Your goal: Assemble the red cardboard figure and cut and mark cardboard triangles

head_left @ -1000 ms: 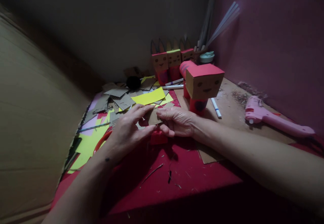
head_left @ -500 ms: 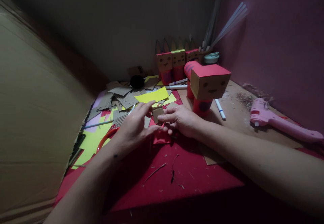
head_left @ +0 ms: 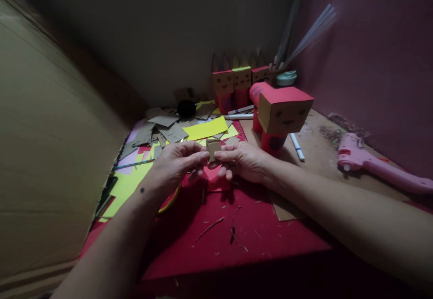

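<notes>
Between my two hands is a small piece of brown cardboard (head_left: 214, 150), held up off the table. My left hand (head_left: 181, 160) pinches its left edge between thumb and fingers. With thumb and fingertips, my right hand (head_left: 241, 160) grips its right side. Just below the fingers lies a red paper piece (head_left: 216, 181) on the red table cover (head_left: 243, 258). Partly hidden by my left forearm is a curved yellow-and-red handle (head_left: 171, 202). A cardboard animal figure (head_left: 284, 114) with a red top and a drawn face stands behind my right hand.
Cardboard scraps (head_left: 169, 127) and yellow paper (head_left: 206, 129) pile up at the back left. Three smaller box-headed figures (head_left: 241, 80) stand at the back. A pink glue gun (head_left: 382, 163) and a marker (head_left: 297, 148) lie on the right. A large cardboard panel (head_left: 57, 145) rises on the left.
My left hand was spread beside the cardboard piece; now its thumb and fingers have closed on the left edge. My right hand keeps its grip, and the piece is more upright.
</notes>
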A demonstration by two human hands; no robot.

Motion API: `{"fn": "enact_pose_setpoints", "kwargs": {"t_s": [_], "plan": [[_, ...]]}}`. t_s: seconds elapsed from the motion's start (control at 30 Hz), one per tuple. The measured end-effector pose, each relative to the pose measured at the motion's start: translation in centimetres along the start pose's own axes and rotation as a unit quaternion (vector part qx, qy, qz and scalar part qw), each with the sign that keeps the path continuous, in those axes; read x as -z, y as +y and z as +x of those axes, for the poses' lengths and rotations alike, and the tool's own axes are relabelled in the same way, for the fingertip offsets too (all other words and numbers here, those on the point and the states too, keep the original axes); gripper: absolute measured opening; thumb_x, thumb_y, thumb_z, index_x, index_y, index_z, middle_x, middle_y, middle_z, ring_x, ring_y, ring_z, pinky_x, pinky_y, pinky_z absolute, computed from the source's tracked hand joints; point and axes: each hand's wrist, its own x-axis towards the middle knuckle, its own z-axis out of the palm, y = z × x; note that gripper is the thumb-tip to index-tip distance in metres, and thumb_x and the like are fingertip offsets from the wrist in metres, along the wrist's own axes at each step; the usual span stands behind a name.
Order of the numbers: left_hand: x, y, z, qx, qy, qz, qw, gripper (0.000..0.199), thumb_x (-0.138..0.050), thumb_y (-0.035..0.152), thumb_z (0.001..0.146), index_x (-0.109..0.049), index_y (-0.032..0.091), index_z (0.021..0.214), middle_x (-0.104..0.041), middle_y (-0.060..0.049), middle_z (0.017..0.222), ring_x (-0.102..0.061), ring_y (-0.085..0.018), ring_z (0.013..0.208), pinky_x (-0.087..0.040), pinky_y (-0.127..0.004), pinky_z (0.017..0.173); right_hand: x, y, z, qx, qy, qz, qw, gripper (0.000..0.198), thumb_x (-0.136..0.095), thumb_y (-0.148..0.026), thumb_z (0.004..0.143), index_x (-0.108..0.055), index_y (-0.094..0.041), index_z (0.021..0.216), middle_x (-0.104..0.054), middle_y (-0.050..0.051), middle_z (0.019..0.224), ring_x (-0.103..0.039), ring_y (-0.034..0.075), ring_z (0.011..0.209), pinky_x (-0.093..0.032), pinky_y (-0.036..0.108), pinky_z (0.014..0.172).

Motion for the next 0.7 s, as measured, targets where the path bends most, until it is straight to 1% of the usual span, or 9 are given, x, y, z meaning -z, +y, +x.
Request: {"fn": "enact_pose_setpoints", "kwargs": {"t_s": [0.17, 0.23, 0.3, 0.4, 0.5, 0.6, 0.7], "plan": [[0.1, -0.2, 0.0, 0.010, -0.007, -0.006, 1.000, 0.033, -0.084, 0.042, 0.068, -0.067, 0.015, 0.068, -0.060, 0.001, 0.049, -0.048, -0.008, 0.040, -0.033, -0.018, 0.038, 0.0, -0.1, 0.0, -0.010, 0.003, -0.002, 1.000, 0.018, -0.060, -0.004, 0.092, -0.066, -0.007, 0.075, -0.073, 0.010, 0.070, -0.065, 0.011, 0.044, -0.047, 0.017, 0.037], [0.1, -0.2, 0.0, 0.012, -0.011, -0.012, 1.000, 0.032, -0.085, 0.042, 0.069, -0.067, 0.015, 0.068, -0.061, 0.001, 0.051, -0.049, -0.008, 0.042, -0.035, -0.017, 0.039, 0.0, -0.1, 0.0, -0.010, -0.001, -0.005, 1.000, 0.019, -0.060, -0.004, 0.092, -0.065, -0.007, 0.074, -0.073, 0.010, 0.068, -0.065, 0.011, 0.044, -0.047, 0.017, 0.037], [0.1, -0.2, 0.0, 0.017, -0.022, -0.016, 0.999, 0.032, -0.083, 0.043, 0.072, -0.068, 0.015, 0.069, -0.062, 0.000, 0.053, -0.050, -0.008, 0.042, -0.037, -0.017, 0.040, 0.0, -0.1, 0.0, -0.009, -0.005, -0.012, 1.000, 0.019, -0.059, -0.004, 0.092, -0.066, -0.007, 0.075, -0.073, 0.009, 0.066, -0.065, 0.011, 0.044, -0.047, 0.017, 0.037], [0.0, -0.3, 0.1, 0.030, -0.042, -0.028, 0.998, 0.031, -0.081, 0.042, 0.076, -0.067, 0.015, 0.068, -0.061, 0.000, 0.051, -0.050, -0.008, 0.041, -0.036, -0.017, 0.038, 0.1, 0.1, 0.0, -0.008, -0.009, -0.021, 1.000, 0.016, -0.059, -0.004, 0.092, -0.066, -0.007, 0.078, -0.072, 0.008, 0.064, -0.065, 0.011, 0.044, -0.047, 0.017, 0.037], [-0.1, -0.5, 0.4, 0.046, -0.044, -0.054, 0.996, 0.031, -0.085, 0.036, 0.068, -0.062, 0.016, 0.063, -0.061, 0.000, 0.051, -0.047, -0.007, 0.039, -0.032, -0.017, 0.036, 0.1, 0.3, -0.1, -0.007, -0.021, -0.023, 0.999, 0.013, -0.063, -0.006, 0.090, -0.064, -0.009, 0.078, -0.072, 0.006, 0.064, -0.066, 0.011, 0.047, -0.049, 0.018, 0.040], [0.0, -0.7, 0.7, 0.068, -0.039, -0.083, 0.993, 0.031, -0.085, 0.034, 0.064, -0.059, 0.017, 0.062, -0.056, 0.003, 0.047, -0.042, -0.006, 0.036, -0.028, -0.015, 0.033, 0.0, 0.2, -0.2, -0.018, -0.046, -0.014, 0.999, 0.012, -0.065, -0.010, 0.090, -0.065, -0.009, 0.078, -0.073, 0.007, 0.066, -0.066, 0.012, 0.048, -0.051, 0.018, 0.043], [0.2, -0.8, 1.0, 0.098, -0.046, -0.110, 0.988, 0.030, -0.083, 0.032, 0.058, -0.057, 0.017, 0.060, -0.051, 0.004, 0.046, -0.039, -0.005, 0.035, -0.025, -0.015, 0.031, -0.1, -0.1, -0.3, -0.029, -0.062, -0.007, 0.998, 0.021, -0.059, -0.020, 0.096, -0.066, -0.007, 0.082, -0.073, 0.011, 0.068, -0.067, 0.014, 0.048, -0.053, 0.022, 0.044]]}}
